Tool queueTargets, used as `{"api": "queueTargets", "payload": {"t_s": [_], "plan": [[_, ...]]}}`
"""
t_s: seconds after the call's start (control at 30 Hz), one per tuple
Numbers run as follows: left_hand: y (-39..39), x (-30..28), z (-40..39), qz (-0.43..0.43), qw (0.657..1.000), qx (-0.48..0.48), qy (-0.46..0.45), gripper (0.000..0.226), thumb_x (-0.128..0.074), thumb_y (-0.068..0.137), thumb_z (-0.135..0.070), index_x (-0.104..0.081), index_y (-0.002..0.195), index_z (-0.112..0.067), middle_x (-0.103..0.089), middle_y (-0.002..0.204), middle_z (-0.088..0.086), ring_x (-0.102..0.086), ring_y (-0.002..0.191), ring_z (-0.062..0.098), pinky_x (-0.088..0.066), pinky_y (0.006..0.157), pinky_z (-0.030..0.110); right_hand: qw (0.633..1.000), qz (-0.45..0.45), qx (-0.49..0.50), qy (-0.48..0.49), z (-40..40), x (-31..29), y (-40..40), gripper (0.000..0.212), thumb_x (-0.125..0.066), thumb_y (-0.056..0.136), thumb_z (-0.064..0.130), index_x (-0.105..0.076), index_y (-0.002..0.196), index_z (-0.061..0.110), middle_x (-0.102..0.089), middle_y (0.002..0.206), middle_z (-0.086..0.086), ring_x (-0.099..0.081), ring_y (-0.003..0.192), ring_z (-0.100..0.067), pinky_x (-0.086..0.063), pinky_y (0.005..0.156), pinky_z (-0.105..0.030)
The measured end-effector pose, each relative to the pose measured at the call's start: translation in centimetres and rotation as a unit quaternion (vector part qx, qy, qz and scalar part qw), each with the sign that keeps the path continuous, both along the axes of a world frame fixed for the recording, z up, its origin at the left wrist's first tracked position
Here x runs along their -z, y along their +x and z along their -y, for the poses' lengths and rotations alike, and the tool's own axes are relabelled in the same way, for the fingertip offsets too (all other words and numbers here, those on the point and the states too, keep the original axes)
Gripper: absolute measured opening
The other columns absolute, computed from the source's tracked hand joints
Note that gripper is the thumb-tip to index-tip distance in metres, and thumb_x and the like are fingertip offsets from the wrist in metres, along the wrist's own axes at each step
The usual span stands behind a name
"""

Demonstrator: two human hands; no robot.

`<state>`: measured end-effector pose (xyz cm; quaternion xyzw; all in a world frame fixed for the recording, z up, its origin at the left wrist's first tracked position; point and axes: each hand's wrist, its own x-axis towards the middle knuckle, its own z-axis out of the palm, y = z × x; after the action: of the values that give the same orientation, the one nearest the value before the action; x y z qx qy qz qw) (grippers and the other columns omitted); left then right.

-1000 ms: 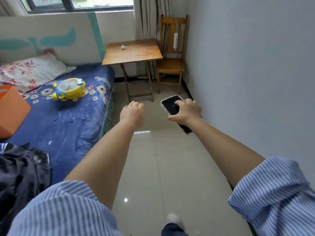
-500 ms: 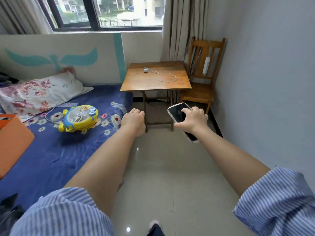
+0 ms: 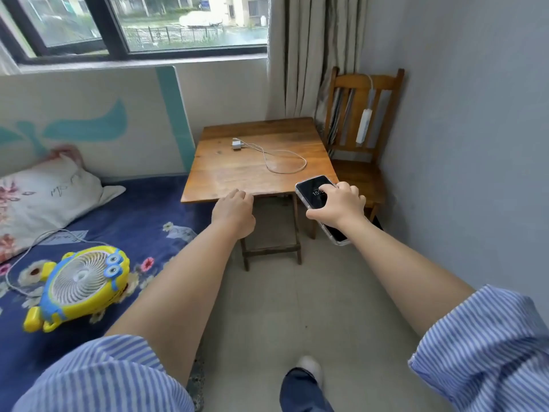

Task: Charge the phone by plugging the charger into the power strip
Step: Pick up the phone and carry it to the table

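My right hand grips a black phone in a clear case, screen lit, just off the near right corner of the wooden table. A white charger lies on the table with its white cable looped to the right. A white power strip hangs upright on the back of the wooden chair behind the table. My left hand is loosely curled with nothing in it, at the table's near edge.
A bed with a blue flowered sheet fills the left side, carrying a yellow cartoon fan and a pillow. The grey wall runs close on the right. Tiled floor lies between bed and wall.
I have walked forward: table, chair and power strip are nearer and larger. Both hands now reach the table's near edge, the phone still held in my right hand.
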<state>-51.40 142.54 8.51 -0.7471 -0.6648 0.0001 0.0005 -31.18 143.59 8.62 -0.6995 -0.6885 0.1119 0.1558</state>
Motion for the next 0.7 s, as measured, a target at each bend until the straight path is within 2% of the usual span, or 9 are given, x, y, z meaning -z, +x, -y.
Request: {"api": "queueTargets", "payload": {"t_s": [0.27,0.47,0.7], "plan": [[0.7,1.6,-18.1,0.018,0.999,-0.033,-0.021,0.04,-0.049,0.087,-0.015,-0.041,0.126,-0.008,-0.046,0.134,0.011,-0.037,0.128,0.027,-0.037,0.104,0.038,1.0,0.0,-0.018,-0.004,-19.0,0.1,1.5,0.064,-0.064,0.07,0.049,-0.045,0.125,0.022,-0.05,0.127,-0.013,-0.041,0.116,-0.032,-0.038,0.095,-0.042],[0.6,4.1,-28.4,0.015,0.996,-0.053,-0.067,0.038,-0.046,0.087,-0.017,-0.042,0.125,-0.01,-0.043,0.137,0.009,-0.034,0.131,0.025,-0.038,0.102,0.038,1.0,0.004,-0.019,-0.019,-28.9,1.6,2.8,0.064,-0.064,0.07,0.049,-0.045,0.125,0.022,-0.05,0.128,-0.013,-0.042,0.114,-0.032,-0.039,0.094,-0.042],[3.0,6.0,-42.6,0.032,0.996,-0.006,-0.081,0.039,-0.047,0.087,-0.017,-0.042,0.125,-0.009,-0.044,0.136,0.01,-0.034,0.13,0.025,-0.037,0.102,0.038,0.997,0.026,0.031,-0.063,-41.3,4.5,4.8,0.065,-0.063,0.07,0.05,-0.044,0.127,0.023,-0.05,0.128,-0.013,-0.042,0.115,-0.033,-0.038,0.094,-0.043]]}}
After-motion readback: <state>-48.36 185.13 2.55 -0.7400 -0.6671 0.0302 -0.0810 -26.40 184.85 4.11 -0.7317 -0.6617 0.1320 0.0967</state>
